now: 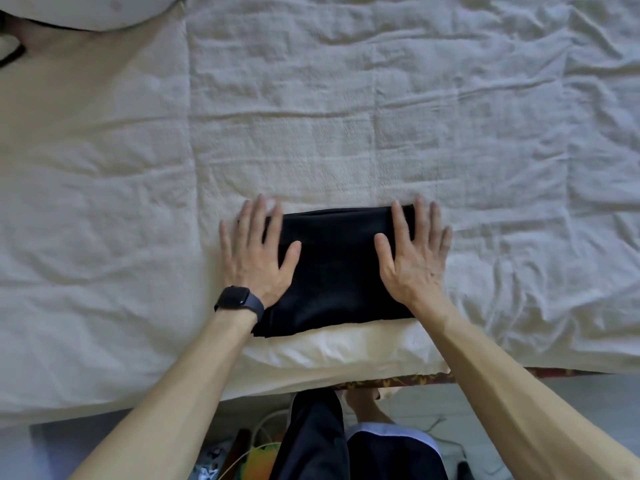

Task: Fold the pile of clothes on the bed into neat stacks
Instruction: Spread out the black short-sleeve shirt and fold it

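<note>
one big wrinkled white bedcover (346, 98) spreads out beyond my fingertips and far to either side of both my hands, and a pale pillow (90, 12) shows at its far corner, well away past my left hand. nearer to me than my wrists, a cream folded cloth (346, 348) lies along the bed's edge, running between my two forearms. just beyond it sits the folded black garment (337, 271), a flat rectangle lying between and under my hands, its near edge meeting the cream cloth. my left hand (256, 252) lies flat on the garment's left end, fingers straight and spread, thumb pointing inward across the black cloth, the outer fingers reaching past its edge onto the bedcover. my right hand (415, 258) mirrors it on the right end, also flat and spread, its little-finger side off the cloth and on the bedcover. neither hand curls round anything; both only press down with open palms. a dark watch (237, 299) sits on my left wrist, just beside the garment's near left corner.
</note>
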Demonstrator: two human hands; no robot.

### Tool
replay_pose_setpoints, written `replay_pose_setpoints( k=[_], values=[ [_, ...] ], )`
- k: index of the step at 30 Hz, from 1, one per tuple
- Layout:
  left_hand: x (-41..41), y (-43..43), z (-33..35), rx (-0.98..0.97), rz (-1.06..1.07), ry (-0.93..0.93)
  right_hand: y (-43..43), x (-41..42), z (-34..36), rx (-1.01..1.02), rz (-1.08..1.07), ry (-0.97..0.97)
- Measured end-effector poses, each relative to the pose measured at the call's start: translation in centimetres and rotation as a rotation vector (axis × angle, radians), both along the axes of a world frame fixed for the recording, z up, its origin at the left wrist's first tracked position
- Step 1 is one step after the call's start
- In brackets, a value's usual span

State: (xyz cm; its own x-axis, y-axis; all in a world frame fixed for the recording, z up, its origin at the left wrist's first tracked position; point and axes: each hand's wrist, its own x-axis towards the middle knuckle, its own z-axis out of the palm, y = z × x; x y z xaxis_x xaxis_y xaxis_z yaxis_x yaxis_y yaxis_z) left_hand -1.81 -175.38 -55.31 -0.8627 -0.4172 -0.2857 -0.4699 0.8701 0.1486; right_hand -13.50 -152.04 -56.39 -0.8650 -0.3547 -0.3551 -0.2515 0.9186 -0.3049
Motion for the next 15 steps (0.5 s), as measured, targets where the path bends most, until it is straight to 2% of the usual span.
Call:
replay_pose_setpoints(
  k=[4, 6, 8, 11, 15],
  values=[
    [2.4, 0.7, 3.2, 0.154, 0.482, 0.193, 2.0, -0.4, 2.7, -0.227, -0.323, -0.111],
    [3.2, 1.0, 4.2, 0.403, 0.800, 0.198, 2.5, -0.7, 3.6, -0.306, -0.511, -0.273],
    [3.4, 0.8, 4.6, 0.603, 1.029, 0.134, 2.6, -1.3, 4.2, -0.368, -0.650, -0.458],
    [2.9, -0.3, 4.5, 0.699, 1.072, 0.042, 2.1, -2.5, 4.1, -0.398, -0.678, -0.598],
    [1.8, -1.1, 3.7, 0.611, 0.946, -0.022, 1.2, -3.4, 3.3, -0.306, -0.556, -0.555]
  ],
)
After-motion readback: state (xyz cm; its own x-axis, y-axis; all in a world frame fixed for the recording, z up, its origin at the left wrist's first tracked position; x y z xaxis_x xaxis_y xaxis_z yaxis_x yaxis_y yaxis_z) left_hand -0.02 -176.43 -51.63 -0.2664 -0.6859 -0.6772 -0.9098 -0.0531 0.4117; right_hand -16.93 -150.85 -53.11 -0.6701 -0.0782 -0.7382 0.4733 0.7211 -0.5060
